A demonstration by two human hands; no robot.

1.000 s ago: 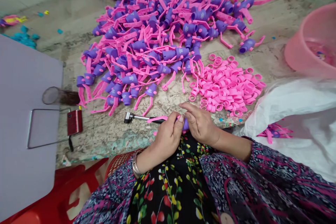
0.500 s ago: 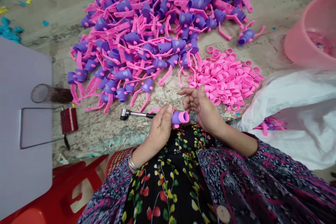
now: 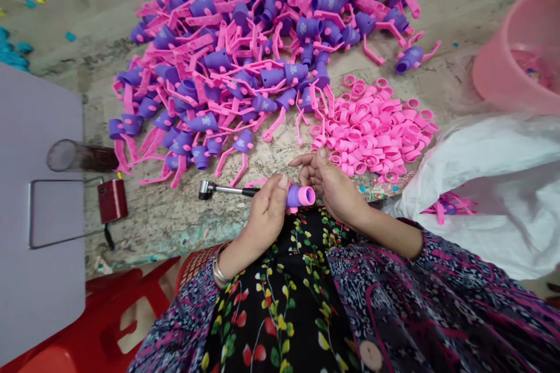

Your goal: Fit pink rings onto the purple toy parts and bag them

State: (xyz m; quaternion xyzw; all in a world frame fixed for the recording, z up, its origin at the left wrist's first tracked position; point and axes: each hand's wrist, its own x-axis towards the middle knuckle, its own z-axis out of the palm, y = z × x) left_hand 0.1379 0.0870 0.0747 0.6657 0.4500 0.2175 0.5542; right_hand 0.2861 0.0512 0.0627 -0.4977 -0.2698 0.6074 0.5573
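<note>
My left hand (image 3: 270,206) is closed around a purple plastic toy part (image 3: 294,196). A pink ring (image 3: 307,196) sits on the part's end, which faces right, and a small pink knob shows beneath. Just to the right, my right hand (image 3: 329,182) is apart from it, index finger stretched out and the other fingers loosely bent, with nothing visible in them. Beyond that hand lies a heap of loose pink rings (image 3: 376,128). A hammer (image 3: 219,189) with a dark head rests left of my left hand, its grip partly hidden behind the fingers.
A big pile of purple parts with pink arms (image 3: 245,70) spreads across the worn surface. Farther right are a pink tub (image 3: 494,64) and a white sack (image 3: 494,157) with similar parts inside. On the left stand a glass (image 3: 79,155), a small red device (image 3: 112,200) and a grey panel (image 3: 44,280).
My right hand has shifted slightly left, toward the part in my left hand. The left hand keeps its hold. The view has moved a little.
</note>
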